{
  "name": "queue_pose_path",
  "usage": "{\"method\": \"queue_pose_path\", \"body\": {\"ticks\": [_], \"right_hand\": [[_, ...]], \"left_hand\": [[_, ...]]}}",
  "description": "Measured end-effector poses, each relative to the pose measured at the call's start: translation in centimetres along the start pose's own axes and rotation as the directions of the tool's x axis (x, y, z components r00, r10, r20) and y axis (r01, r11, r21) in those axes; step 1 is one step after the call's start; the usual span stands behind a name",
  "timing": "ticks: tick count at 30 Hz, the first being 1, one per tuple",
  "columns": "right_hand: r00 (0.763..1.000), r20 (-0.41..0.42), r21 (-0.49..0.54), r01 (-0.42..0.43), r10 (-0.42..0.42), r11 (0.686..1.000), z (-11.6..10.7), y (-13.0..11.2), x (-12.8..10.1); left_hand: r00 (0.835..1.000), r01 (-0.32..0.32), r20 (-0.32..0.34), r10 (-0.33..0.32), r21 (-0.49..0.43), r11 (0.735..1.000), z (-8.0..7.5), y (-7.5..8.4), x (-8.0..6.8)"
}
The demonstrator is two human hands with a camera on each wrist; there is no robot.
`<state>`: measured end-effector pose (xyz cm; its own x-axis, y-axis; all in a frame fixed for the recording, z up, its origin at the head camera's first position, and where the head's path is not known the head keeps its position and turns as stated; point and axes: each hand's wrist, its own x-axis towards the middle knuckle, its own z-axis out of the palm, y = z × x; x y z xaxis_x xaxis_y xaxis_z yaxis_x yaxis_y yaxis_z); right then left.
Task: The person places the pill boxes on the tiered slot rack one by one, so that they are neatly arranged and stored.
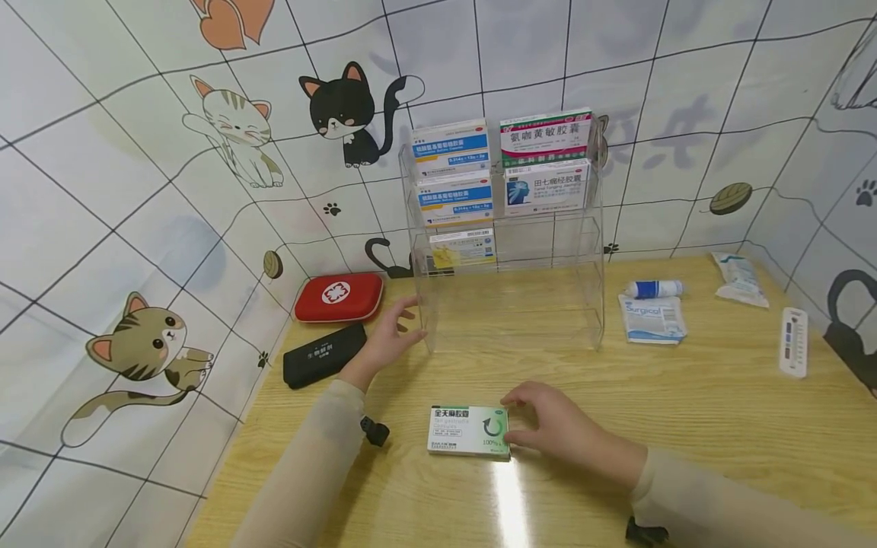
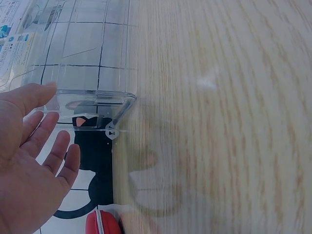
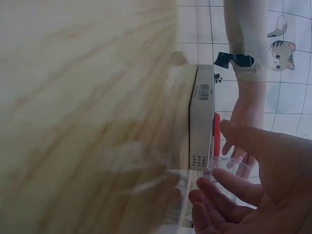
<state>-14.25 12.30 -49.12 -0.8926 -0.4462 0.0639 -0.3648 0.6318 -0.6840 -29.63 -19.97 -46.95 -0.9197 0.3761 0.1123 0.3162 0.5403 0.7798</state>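
A green-and-white medicine box (image 1: pixel 469 431) lies flat on the wooden table, printed face up. At its right end is my right hand (image 1: pixel 558 430), thumb and fingers spread apart around the corners. The right wrist view shows the box's pale end with a barcode (image 3: pixel 204 91) beside the spread right hand (image 3: pixel 258 180). My left hand (image 1: pixel 389 339) is at the left side of a clear tiered display rack (image 1: pixel 510 304), its fingers loosely extended. In the left wrist view, the left thumb (image 2: pixel 36 95) overlaps the rack's clear edge.
Several medicine boxes stand on the rack's upper tiers, including a red-and-green one (image 1: pixel 546 139). Left of it lie a red zip case (image 1: pixel 339 297) and a black case (image 1: pixel 324 355). To the right are a surgical packet (image 1: pixel 652 320), a blue-and-white tube (image 1: pixel 655 288) and a white test strip (image 1: pixel 794 342).
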Motion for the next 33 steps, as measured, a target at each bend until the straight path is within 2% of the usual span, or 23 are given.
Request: {"method": "queue_pose_path", "body": {"ticks": [7,12,16,20,25,29,33], "right_hand": [[0.999,0.023,-0.023,-0.028,0.028,0.999,0.5,-0.3,-0.3],[0.999,0.010,-0.025,-0.037,0.037,0.999,0.4,-0.8,-0.4],[0.997,-0.011,0.085,-0.069,0.070,0.994,0.1,-0.9,-0.5],[0.996,-0.017,0.220,-0.084,0.090,0.972,-0.3,-0.7,-0.5],[0.991,-0.001,0.293,-0.128,0.134,0.948,-1.1,-0.1,-0.6],[0.991,-0.035,0.271,-0.114,0.128,0.956,-2.3,0.0,-0.7],[0.990,-0.132,0.210,-0.029,0.058,0.977,-3.9,0.3,-0.6]], "left_hand": [[1.000,0.003,0.000,-0.003,-0.003,1.000,0.0,-0.1,0.1],[1.000,0.008,0.006,-0.008,-0.006,1.000,0.0,-0.1,0.1],[1.000,0.009,0.009,-0.009,-0.002,1.000,-0.2,-0.2,0.0],[1.000,0.016,0.009,-0.016,-0.003,1.000,-0.3,-0.1,0.0],[1.000,0.012,0.007,-0.012,-0.015,1.000,-0.3,0.0,0.0],[1.000,0.004,0.007,-0.004,-0.019,1.000,-0.2,0.0,-0.1],[1.000,0.001,0.012,-0.001,-0.018,1.000,-0.2,-0.1,-0.1]]}}
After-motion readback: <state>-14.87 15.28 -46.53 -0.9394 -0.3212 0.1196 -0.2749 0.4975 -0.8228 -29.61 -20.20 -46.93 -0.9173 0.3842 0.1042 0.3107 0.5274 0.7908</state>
